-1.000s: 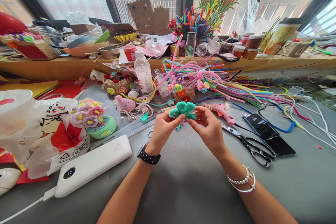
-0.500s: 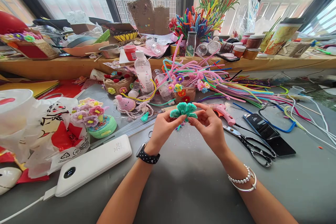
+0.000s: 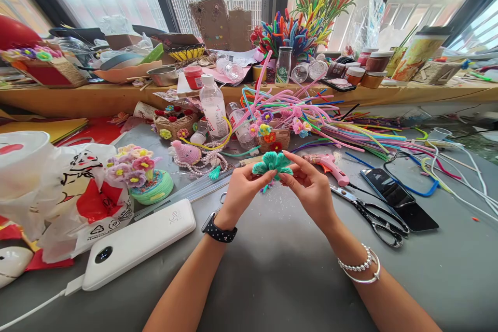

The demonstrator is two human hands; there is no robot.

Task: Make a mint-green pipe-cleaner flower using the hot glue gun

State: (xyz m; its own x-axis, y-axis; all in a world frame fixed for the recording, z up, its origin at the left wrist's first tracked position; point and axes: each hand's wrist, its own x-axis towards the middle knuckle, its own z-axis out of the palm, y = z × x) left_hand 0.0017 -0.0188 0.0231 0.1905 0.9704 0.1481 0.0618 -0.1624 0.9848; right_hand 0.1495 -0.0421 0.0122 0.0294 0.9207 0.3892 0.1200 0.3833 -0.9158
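Observation:
A teal pipe-cleaner flower [image 3: 270, 164] with several fuzzy petals is held up above the grey table, between my two hands. My left hand [image 3: 246, 187] pinches its lower left side, the thumb pressed near the flower's centre. From the other side my right hand [image 3: 309, 187] grips the flower's right petals, with its thumb below and index finger at the upper edge. The fingers behind the petals are partly hidden. Beyond the right hand lies a pink glue gun [image 3: 333, 170], and black-handled scissors [image 3: 375, 217] rest to the right.
A white power bank [image 3: 142, 244] with a cable lies at left, beside a plastic bag [image 3: 97, 202] and a flower-topped green ornament [image 3: 153, 187]. Pipe cleaners [image 3: 334, 119] spread across the back. Phones [image 3: 389, 189] and white cables [image 3: 467, 187] are at right.
My right index finger has shifted slightly left along the flower's upper right edge. Both hands otherwise stay in place, still holding the flower.

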